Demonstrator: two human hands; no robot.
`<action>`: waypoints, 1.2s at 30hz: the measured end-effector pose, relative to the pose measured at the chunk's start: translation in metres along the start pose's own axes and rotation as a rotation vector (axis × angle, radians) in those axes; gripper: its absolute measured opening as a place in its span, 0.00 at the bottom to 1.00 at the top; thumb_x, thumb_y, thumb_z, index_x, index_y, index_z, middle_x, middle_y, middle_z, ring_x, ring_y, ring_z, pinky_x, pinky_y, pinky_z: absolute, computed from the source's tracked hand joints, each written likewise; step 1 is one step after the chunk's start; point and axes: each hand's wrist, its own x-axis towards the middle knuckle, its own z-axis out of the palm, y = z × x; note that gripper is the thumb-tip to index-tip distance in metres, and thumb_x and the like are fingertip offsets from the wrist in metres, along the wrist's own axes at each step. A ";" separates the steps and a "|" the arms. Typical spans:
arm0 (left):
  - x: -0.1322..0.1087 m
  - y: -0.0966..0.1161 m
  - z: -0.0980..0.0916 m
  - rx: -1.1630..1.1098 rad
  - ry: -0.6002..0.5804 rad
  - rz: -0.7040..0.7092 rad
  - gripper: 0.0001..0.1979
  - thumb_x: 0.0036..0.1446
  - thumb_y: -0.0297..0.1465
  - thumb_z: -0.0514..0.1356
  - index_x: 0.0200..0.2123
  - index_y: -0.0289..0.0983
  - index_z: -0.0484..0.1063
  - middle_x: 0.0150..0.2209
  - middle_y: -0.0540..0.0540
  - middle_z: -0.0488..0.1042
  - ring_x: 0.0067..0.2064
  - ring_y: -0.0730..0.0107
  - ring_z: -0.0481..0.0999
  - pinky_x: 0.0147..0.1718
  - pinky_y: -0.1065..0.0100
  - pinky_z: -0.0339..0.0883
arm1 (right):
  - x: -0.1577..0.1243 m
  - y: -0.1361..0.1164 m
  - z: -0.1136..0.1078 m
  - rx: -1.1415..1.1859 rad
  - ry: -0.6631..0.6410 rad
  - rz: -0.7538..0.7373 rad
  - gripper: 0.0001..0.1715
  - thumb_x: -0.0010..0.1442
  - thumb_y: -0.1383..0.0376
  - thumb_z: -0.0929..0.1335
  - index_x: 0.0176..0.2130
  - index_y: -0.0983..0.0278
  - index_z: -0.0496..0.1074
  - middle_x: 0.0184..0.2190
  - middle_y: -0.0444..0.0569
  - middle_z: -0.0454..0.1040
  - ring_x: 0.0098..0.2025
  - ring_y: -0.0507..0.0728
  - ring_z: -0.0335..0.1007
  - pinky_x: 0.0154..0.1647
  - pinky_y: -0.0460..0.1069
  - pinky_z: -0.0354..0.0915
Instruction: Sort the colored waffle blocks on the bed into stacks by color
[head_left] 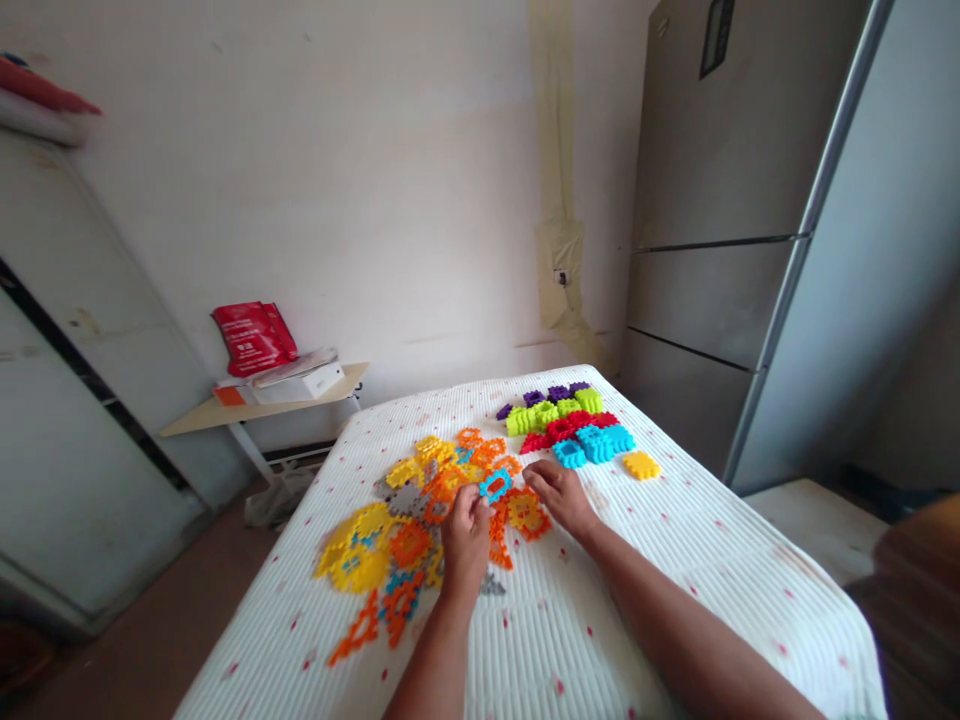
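Head view: left hand (465, 535) pinches a blue tile (496, 486) over the loose pile (390, 535) of yellow and orange tiles on the cloth-covered worktop (600, 620). Right hand (559, 497) lies palm down, fingers loose, touching an orange tile (525, 512) at the pile's right edge, gripping nothing. Beyond it lie sorted rows (570, 420) of purple, green, red and blue tiles, with one yellow tile (642, 465) just beside them.
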 end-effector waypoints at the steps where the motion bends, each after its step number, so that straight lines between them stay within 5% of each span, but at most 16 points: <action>1: -0.003 0.003 0.001 0.005 -0.017 0.021 0.08 0.52 0.34 0.55 0.35 0.39 0.70 0.29 0.48 0.75 0.31 0.66 0.75 0.32 0.68 0.68 | 0.000 -0.003 0.001 0.066 -0.034 0.044 0.20 0.60 0.54 0.60 0.32 0.64 0.71 0.28 0.46 0.73 0.28 0.51 0.67 0.29 0.45 0.62; 8: -0.007 0.013 0.003 0.046 -0.100 0.156 0.09 0.52 0.32 0.54 0.34 0.42 0.73 0.34 0.46 0.77 0.39 0.63 0.75 0.42 0.63 0.67 | -0.003 -0.008 -0.007 0.330 -0.289 0.321 0.18 0.54 0.53 0.65 0.27 0.66 0.70 0.14 0.39 0.62 0.17 0.47 0.55 0.18 0.42 0.52; 13: -0.006 0.009 0.003 0.066 -0.104 0.194 0.09 0.52 0.30 0.53 0.34 0.41 0.73 0.35 0.46 0.77 0.40 0.64 0.75 0.43 0.63 0.68 | -0.004 -0.005 -0.017 0.476 -0.423 0.290 0.15 0.47 0.58 0.70 0.31 0.67 0.72 0.20 0.40 0.68 0.21 0.47 0.60 0.22 0.42 0.56; 19: -0.005 0.006 0.004 0.079 -0.105 0.258 0.10 0.53 0.27 0.52 0.36 0.41 0.72 0.37 0.46 0.76 0.42 0.65 0.75 0.44 0.63 0.68 | -0.002 -0.008 -0.018 0.484 -0.418 0.317 0.15 0.43 0.62 0.71 0.33 0.67 0.73 0.22 0.41 0.70 0.23 0.47 0.60 0.24 0.43 0.56; 22: -0.004 0.005 0.003 0.106 -0.055 0.271 0.12 0.54 0.27 0.52 0.40 0.39 0.71 0.39 0.44 0.76 0.40 0.66 0.75 0.42 0.63 0.69 | -0.001 -0.007 -0.019 0.291 -0.257 0.212 0.15 0.45 0.61 0.71 0.34 0.66 0.73 0.25 0.43 0.71 0.26 0.49 0.63 0.27 0.44 0.59; 27: -0.002 -0.001 0.000 0.178 0.047 0.251 0.16 0.55 0.28 0.51 0.47 0.36 0.68 0.41 0.42 0.75 0.38 0.66 0.75 0.41 0.63 0.70 | 0.002 0.008 -0.030 -0.466 0.216 0.042 0.14 0.53 0.59 0.68 0.40 0.63 0.72 0.40 0.50 0.72 0.39 0.55 0.67 0.35 0.47 0.61; 31: -0.002 -0.003 0.000 0.190 0.049 0.264 0.16 0.55 0.28 0.51 0.47 0.36 0.68 0.42 0.42 0.75 0.40 0.66 0.75 0.41 0.64 0.70 | 0.007 0.019 -0.039 -0.838 0.220 0.132 0.13 0.57 0.59 0.66 0.41 0.62 0.71 0.42 0.51 0.71 0.44 0.57 0.67 0.34 0.46 0.60; 36: -0.002 -0.002 0.000 0.200 0.045 0.274 0.16 0.56 0.28 0.51 0.48 0.37 0.68 0.41 0.42 0.75 0.39 0.67 0.75 0.40 0.65 0.70 | 0.011 0.022 -0.040 -0.975 0.183 0.227 0.13 0.60 0.57 0.63 0.41 0.61 0.70 0.42 0.51 0.70 0.44 0.57 0.66 0.32 0.46 0.58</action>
